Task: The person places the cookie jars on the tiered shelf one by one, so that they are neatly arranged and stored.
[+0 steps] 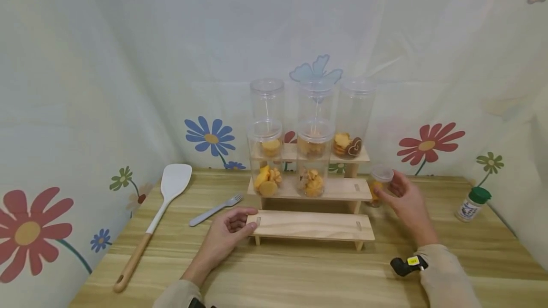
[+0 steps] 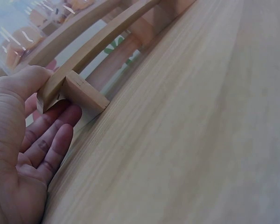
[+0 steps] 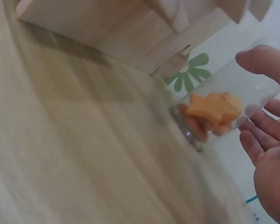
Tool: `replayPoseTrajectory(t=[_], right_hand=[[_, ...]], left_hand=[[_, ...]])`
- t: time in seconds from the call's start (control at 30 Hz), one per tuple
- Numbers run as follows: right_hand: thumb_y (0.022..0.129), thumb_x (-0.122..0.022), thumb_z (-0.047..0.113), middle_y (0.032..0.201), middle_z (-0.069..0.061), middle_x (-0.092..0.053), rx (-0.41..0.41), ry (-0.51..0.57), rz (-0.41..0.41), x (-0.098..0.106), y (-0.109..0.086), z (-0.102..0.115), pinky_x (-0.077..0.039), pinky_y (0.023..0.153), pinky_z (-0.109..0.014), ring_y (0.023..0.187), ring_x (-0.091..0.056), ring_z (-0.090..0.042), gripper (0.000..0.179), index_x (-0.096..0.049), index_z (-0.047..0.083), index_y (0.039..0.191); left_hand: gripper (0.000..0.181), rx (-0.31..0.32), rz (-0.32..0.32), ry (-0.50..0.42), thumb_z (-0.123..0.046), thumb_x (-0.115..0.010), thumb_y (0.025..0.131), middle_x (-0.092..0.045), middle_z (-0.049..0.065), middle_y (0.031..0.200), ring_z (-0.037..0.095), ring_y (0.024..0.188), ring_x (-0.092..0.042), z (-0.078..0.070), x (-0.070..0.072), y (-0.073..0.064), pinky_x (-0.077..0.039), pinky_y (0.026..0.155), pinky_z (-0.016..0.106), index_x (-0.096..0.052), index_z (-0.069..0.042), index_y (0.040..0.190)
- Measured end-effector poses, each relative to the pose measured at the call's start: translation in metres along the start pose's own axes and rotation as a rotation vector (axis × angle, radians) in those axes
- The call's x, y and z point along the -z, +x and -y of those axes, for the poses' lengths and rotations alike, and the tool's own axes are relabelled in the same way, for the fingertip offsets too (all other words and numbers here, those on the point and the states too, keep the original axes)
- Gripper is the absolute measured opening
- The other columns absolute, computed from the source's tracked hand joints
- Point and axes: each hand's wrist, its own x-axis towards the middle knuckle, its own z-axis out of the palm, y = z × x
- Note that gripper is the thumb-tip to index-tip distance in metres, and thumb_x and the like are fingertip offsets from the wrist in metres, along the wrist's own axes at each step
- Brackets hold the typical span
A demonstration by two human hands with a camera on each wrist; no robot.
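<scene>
My left hand (image 1: 229, 227) pinches the left end of the low front wooden step (image 1: 310, 225), thumb on top and fingers beneath, as the left wrist view shows. My right hand (image 1: 406, 201) grips a clear lidded jar (image 3: 252, 88) with orange-yellow cookies (image 3: 214, 109) at its bottom, just right of the stand. On the middle wooden step (image 1: 342, 188) stand two clear cookie jars, a left one (image 1: 266, 158) and a right one (image 1: 316, 160). Three taller-standing jars line the back step (image 1: 361, 155), the rightmost jar (image 1: 355, 113) holding a brown heart cookie.
A white spatula (image 1: 175, 179) with a wooden handle lies at the left of the wood-grain table (image 1: 308, 279). Beside it is a grey fork (image 1: 216, 209). A green-capped shaker (image 1: 472, 205) stands at the right. A flower-printed cloth (image 1: 205, 37) hangs behind and at the sides.
</scene>
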Motion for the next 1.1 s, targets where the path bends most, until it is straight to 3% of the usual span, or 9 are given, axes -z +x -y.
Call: replayPoseTrajectory(t=[0.1,0.3,0.4,0.83,1.1], right_hand=[[0.105,-0.082,0.019,0.158,-0.030,-0.058,-0.006,-0.016,0.011,-0.002,-0.001,-0.004,-0.046,0.102,-0.007,0.144,-0.057,-0.040,0.071,-0.047,-0.005,0.162],[0.105,-0.080,0.014,0.151,-0.030,-0.063,-0.021,-0.019,0.010,-0.006,-0.003,-0.015,-0.047,0.095,-0.005,0.123,-0.061,-0.004,0.060,-0.054,-0.006,0.155],[0.105,-0.080,0.013,0.150,-0.030,-0.063,-0.017,-0.007,0.001,-0.006,-0.003,-0.016,-0.047,0.093,-0.004,0.115,-0.058,0.007,0.059,-0.055,-0.006,0.155],[0.104,-0.082,0.020,0.142,-0.030,-0.067,0.016,-0.016,-0.055,-0.002,-0.005,-0.003,-0.050,0.092,-0.005,0.110,-0.061,0.011,0.050,-0.064,-0.007,0.143],[0.105,-0.082,0.021,0.141,-0.024,-0.068,0.046,-0.012,-0.123,0.000,-0.005,0.009,-0.050,0.093,-0.005,0.113,-0.061,0.006,0.051,-0.064,-0.005,0.145]], left_hand=[[0.031,0.002,-0.006,0.001,-0.023,-0.087,0.101,-0.077,0.010,0.107,0.019,0.098,-0.071,-0.001,-0.001,0.001,-0.059,0.088,0.026,-0.080,-0.016,0.130],[0.032,0.001,0.001,-0.009,-0.022,-0.087,0.101,-0.077,0.011,0.107,0.019,0.098,-0.071,0.000,-0.001,0.000,-0.059,0.088,0.026,-0.080,-0.015,0.131],[0.032,0.002,0.000,-0.006,-0.022,-0.086,0.101,-0.077,0.011,0.108,0.019,0.098,-0.072,0.000,-0.001,0.000,-0.059,0.088,0.026,-0.080,-0.016,0.131],[0.032,0.008,0.005,-0.005,-0.024,-0.086,0.102,-0.077,0.010,0.109,0.020,0.100,-0.071,0.001,0.000,0.000,-0.059,0.089,0.027,-0.079,-0.017,0.132],[0.032,0.010,0.000,-0.009,-0.024,-0.086,0.101,-0.077,0.010,0.109,0.020,0.100,-0.071,0.003,0.000,0.001,-0.059,0.089,0.027,-0.079,-0.017,0.132]])
